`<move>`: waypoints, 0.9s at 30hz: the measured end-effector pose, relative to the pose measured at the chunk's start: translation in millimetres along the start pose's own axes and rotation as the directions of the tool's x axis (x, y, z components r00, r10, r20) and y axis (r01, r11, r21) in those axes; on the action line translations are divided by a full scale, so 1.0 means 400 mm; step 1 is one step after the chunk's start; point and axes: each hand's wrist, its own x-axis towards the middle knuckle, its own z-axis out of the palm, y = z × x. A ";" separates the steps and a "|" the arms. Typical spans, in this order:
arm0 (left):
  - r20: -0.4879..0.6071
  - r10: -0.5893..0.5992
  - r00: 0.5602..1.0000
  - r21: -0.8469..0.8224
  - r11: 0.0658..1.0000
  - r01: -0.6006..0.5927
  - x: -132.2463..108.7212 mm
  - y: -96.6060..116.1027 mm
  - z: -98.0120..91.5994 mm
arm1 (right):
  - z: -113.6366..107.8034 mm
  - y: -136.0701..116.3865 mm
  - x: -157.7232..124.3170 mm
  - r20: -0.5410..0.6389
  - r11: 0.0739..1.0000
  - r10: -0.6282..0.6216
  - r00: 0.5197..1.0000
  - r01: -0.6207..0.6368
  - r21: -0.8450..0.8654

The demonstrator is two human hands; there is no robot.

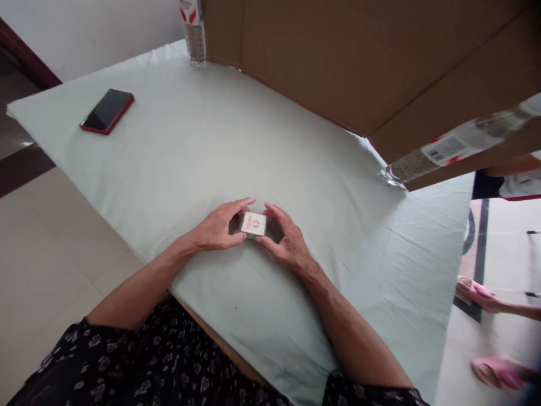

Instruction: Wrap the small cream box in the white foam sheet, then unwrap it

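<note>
A small white pack of cards point(254, 224) with red print rests on the pale cloth of the table point(203, 158), held between both hands. My left hand point(217, 228) curls round its left end, thumb and fingers pinching it. My right hand point(285, 239) grips its right end in the same way. The pack lies flat, face up, near the table's near edge.
A red-cased phone point(107, 111) lies face up at the far left. A large cardboard sheet point(359, 62) stands along the back, with a plastic bottle point(193, 31) at its left end and another point(456, 144) at its right. Another person's feet in pink slippers point(486, 296) are on the floor at right.
</note>
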 end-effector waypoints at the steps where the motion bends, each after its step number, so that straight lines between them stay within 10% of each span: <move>1: 0.000 0.004 1.000 0.003 1.000 -0.004 0.000 0.000 0.000 | 0.000 0.000 0.000 -0.004 1.000 -0.003 1.000 0.003 -0.003; 17: 0.012 0.065 0.998 -0.070 0.995 -0.064 -0.003 -0.009 -0.007 | -0.023 -0.037 0.009 -0.106 0.989 -0.079 0.991 0.065 -0.132; 27: 0.018 0.033 0.999 -0.091 0.995 -0.031 -0.001 0.002 -0.008 | -0.045 -0.074 0.045 0.039 0.897 -0.214 0.976 0.212 -0.388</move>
